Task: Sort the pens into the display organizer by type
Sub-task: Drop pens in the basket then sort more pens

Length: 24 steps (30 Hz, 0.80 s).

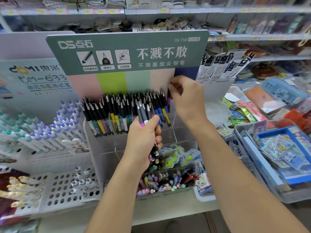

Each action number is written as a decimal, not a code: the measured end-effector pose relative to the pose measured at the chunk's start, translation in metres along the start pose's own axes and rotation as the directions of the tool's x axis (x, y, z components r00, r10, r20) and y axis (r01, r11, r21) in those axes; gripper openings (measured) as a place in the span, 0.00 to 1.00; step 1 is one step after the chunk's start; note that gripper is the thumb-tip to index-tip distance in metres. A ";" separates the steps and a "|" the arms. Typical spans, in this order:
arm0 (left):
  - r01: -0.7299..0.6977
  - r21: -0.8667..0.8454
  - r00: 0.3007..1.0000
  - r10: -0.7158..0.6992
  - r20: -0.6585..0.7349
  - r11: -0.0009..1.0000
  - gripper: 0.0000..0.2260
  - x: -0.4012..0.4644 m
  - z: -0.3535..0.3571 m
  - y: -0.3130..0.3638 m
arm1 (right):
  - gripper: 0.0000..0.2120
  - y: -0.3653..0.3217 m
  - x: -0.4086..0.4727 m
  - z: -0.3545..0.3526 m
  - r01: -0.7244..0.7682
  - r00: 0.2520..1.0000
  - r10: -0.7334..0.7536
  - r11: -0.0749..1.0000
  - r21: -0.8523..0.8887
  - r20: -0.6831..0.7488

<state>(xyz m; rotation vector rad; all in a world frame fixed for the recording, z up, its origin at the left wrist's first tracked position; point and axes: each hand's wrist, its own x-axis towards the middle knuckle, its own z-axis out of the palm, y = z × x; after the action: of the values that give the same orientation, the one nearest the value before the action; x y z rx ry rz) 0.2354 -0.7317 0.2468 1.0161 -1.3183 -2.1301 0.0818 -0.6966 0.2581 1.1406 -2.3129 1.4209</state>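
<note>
A person restocks a clear acrylic display organizer (175,130) in a stationery shop, seen from a head-worn camera looking down over both forearms.

The risk here appears to lie in the left hand's load: a tilt of the wrist or a slackened grip could let the loose bundle of pens (143,113) fan out and drop into the tray of mixed pens (168,182) below, undoing the sort. The right hand's pen, if lowered at a slant, could also catch on the crowded tips of the upper row and land in the wrong compartment.

The left hand (143,140) is curled round the bundle, thumb pressed across the barrels, with tips pointing up and caps hanging below the palm. The right hand (186,96) is raised at the right end of the upper row, fingers bent together in a pinch on the tip of a dark pen (168,94); how far that pen sits in its slot cannot be told.

The row of sorted pens (124,110) stands tips-up in the organizer's upper tier, beneath a green header card (127,51). The lower tier in front looks largely unfilled. White-and-purple pens (64,125) fill a neighbouring rack at left.
</note>
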 end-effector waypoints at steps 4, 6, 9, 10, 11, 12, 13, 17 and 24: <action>0.001 0.023 1.000 -0.001 -0.006 1.000 0.06 -0.003 -0.001 0.002 | 0.05 0.012 -0.008 0.005 -0.042 0.999 0.043 0.999 -0.014 0.031; 0.002 0.026 1.000 -0.002 -0.013 1.000 0.09 -0.004 -0.002 0.002 | 0.06 0.013 -0.010 0.006 -0.094 0.995 0.093 0.995 0.024 0.037; 0.012 -0.011 1.000 -0.012 -0.007 1.000 0.10 -0.005 -0.004 0.002 | 0.08 0.006 -0.015 -0.001 -0.186 0.981 0.189 0.980 0.074 -0.038; 0.011 -0.014 1.000 -0.011 0.001 1.000 0.09 -0.005 -0.004 0.002 | 0.08 -0.002 -0.020 -0.007 -0.215 0.971 0.223 0.972 0.099 -0.082; 0.005 -0.013 1.000 -0.005 0.014 1.000 0.09 -0.005 -0.005 0.002 | 0.08 -0.010 -0.028 -0.012 -0.247 0.961 0.261 0.960 0.135 -0.092; -0.005 -0.006 1.000 0.005 0.031 1.000 0.08 -0.004 -0.006 0.001 | 0.09 -0.019 -0.037 -0.018 -0.287 0.954 0.298 0.942 0.174 -0.038; -0.018 0.014 0.999 0.018 0.047 1.000 0.08 -0.003 -0.006 0.000 | 0.12 -0.026 -0.047 -0.021 -0.348 0.937 0.337 0.915 0.205 0.089; -0.118 0.201 0.991 0.103 0.086 0.972 0.06 0.000 -0.005 -0.005 | 0.10 -0.041 -0.073 -0.022 -0.632 0.736 0.427 0.710 0.309 0.526; -0.095 0.266 0.979 0.042 0.197 0.959 0.05 -0.002 -0.008 -0.002 | 0.02 -0.034 -0.071 -0.018 -0.752 0.658 0.565 0.529 0.393 0.498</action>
<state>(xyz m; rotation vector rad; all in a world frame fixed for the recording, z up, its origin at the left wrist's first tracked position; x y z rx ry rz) 0.2429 -0.7335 0.2436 0.8698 -1.7545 -2.0720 0.1498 -0.6537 0.2530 0.5572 -2.8141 2.5352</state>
